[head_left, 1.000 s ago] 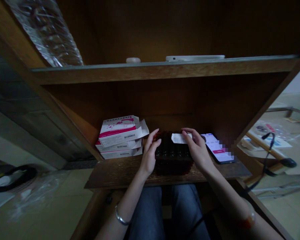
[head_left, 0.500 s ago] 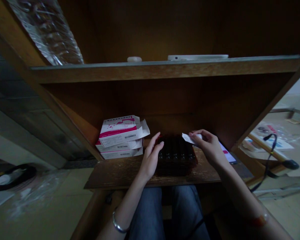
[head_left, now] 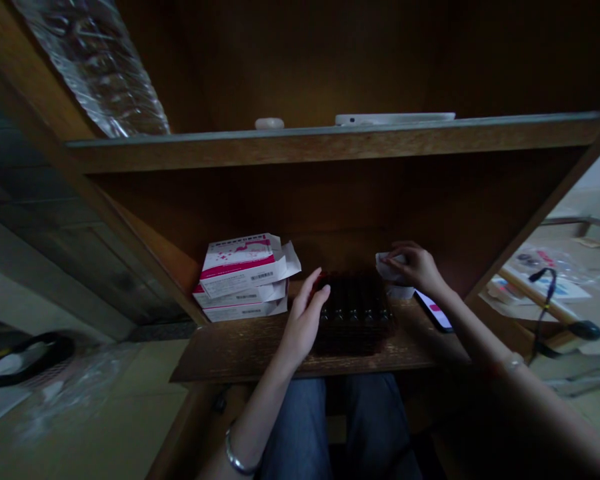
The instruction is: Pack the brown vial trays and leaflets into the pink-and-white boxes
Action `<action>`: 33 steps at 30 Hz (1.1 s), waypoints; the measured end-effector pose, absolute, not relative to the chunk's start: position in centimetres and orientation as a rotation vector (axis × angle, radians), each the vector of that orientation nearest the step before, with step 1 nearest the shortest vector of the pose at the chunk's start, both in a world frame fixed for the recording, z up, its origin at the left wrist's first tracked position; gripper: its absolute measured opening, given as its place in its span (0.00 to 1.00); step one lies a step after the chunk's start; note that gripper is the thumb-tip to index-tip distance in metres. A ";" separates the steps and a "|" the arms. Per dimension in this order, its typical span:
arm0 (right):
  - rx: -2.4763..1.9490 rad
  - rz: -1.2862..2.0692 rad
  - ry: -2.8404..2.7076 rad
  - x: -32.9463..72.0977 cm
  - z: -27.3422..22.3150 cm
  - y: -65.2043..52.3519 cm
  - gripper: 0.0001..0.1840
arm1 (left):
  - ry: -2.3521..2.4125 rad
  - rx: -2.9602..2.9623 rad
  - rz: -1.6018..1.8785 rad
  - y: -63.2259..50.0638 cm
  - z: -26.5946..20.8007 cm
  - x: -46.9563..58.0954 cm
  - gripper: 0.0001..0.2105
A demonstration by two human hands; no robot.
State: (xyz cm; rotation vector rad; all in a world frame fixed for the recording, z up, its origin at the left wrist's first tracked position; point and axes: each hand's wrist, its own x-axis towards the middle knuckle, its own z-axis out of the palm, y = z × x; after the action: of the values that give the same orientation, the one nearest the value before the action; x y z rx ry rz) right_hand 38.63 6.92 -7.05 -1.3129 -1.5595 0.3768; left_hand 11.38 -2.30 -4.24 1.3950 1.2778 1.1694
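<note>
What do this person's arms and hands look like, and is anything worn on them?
The left hand and right hand are ungloved; no sleeves show. A smooth silver-coloured bangle circles the left wrist. The right wears a dim band, its details blurred.

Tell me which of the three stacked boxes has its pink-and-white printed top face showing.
The uppermost box: nothing lies over its printed face. The middle box and bottom box are covered from above, showing mainly their sides.

Room lies open above the dark stack (head_left: 354, 317), below the upper shelf (head_left: 320, 152), boxes (head_left: 240, 283) blocking the left.
</note>
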 end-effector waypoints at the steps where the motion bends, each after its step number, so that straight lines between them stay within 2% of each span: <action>1: -1.313 0.398 -1.590 38.5 -7.3 7.0 0.18 | 1.280 1.389 1.170 -2.3 -4.3 11.4 0.23; 12: -1.333 0.568 -1.725 39.9 -8.3 5.3 0.13 | 1.275 1.362 1.188 -2.1 -5.0 12.2 0.24; 21: -1.322 0.570 -1.529 40.0 -7.1 3.3 0.15 | 1.266 1.529 1.126 -1.6 -3.9 11.3 0.29; 26: -1.225 0.691 -1.417 36.5 -5.8 -0.1 0.17 | 1.479 2.220 1.379 0.1 -1.8 8.6 0.21; 29: -1.198 0.778 -1.386 34.6 -5.5 -2.4 0.16 | 1.744 2.492 1.304 1.5 -1.3 6.0 0.20; 33: -1.188 0.874 -1.324 33.5 -5.9 -4.3 0.19 | 1.978 2.575 1.177 2.3 -1.7 3.0 0.16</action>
State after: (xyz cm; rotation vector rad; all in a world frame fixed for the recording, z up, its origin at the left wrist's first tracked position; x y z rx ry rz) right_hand 33.54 -4.35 -5.87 -1.1880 -1.3244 0.8744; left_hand 2.99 2.35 -1.71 2.5748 1.9784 1.1769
